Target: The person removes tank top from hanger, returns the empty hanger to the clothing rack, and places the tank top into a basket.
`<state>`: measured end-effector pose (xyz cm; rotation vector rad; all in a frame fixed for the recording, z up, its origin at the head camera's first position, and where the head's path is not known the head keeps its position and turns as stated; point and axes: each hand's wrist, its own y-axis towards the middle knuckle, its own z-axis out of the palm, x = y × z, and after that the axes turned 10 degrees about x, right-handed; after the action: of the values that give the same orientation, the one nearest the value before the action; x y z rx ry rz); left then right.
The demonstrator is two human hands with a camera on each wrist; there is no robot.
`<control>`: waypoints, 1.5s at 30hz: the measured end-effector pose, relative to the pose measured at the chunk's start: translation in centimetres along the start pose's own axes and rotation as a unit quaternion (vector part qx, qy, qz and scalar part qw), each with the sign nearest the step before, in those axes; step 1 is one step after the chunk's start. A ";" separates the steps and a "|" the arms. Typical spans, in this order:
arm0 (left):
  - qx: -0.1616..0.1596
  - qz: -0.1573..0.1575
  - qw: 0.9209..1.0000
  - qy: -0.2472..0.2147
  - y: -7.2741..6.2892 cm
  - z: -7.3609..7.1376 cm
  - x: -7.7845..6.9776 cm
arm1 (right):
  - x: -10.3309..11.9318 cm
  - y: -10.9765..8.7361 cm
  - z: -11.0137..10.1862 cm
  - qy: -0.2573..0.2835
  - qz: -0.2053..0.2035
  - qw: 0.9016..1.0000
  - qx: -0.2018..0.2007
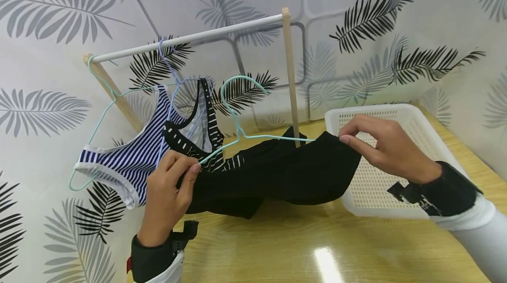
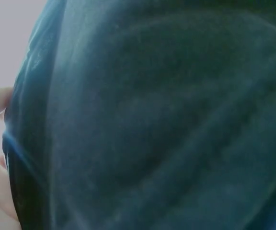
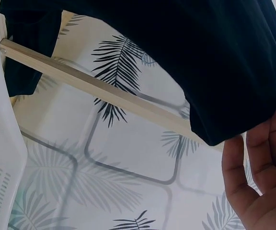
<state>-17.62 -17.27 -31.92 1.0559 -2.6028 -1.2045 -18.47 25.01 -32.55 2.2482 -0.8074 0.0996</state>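
A black garment (image 1: 273,173) is stretched between my two hands, with a mint-green clothes hanger (image 1: 273,137) along its upper edge. The hanger's hook stands up, off the rail. My left hand (image 1: 168,190) pinches the garment's left end beside one hanger arm. At the other end, thumb and fingers of my right hand (image 1: 386,146) pinch the cloth's corner, near where the other hanger arm goes out of sight. Black cloth (image 2: 152,120) fills most of the left wrist view. In the right wrist view, fingers (image 3: 236,163) hold the cloth's edge.
Behind stands a clothes rack with a white rail (image 1: 222,32) and wooden posts (image 1: 291,71). A blue-striped tank top (image 1: 138,151) and a black-and-white striped garment (image 1: 198,137) hang at its left. A white perforated basket (image 1: 380,190) sits on the wooden table (image 1: 253,248), at right.
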 end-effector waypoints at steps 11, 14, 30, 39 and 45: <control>-0.012 -0.009 1.000 0.000 -0.5 -0.5 0.2 | -0.4 -0.1 -0.5 -0.003 -0.022 1.000 -0.013; -0.011 -0.014 1.000 -0.003 -0.5 -0.6 0.3 | -0.4 -0.2 -0.7 -0.007 -0.017 1.000 -0.020; -0.021 -0.026 0.999 -0.010 -0.7 -0.6 0.4 | -0.6 -0.9 -0.9 -0.005 0.017 0.999 -0.050; -0.048 -0.020 0.999 -0.003 -0.6 -0.7 0.7 | -0.9 -0.8 -0.5 -0.013 0.020 0.998 -0.057; -0.054 -0.029 0.998 -0.008 -0.6 -0.6 0.7 | -0.8 -1.2 -0.8 -0.015 0.021 0.998 -0.063</control>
<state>-17.57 -18.34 -32.05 1.1109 -2.5039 -1.3550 -18.33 26.57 -32.93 2.1201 -0.8537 0.0335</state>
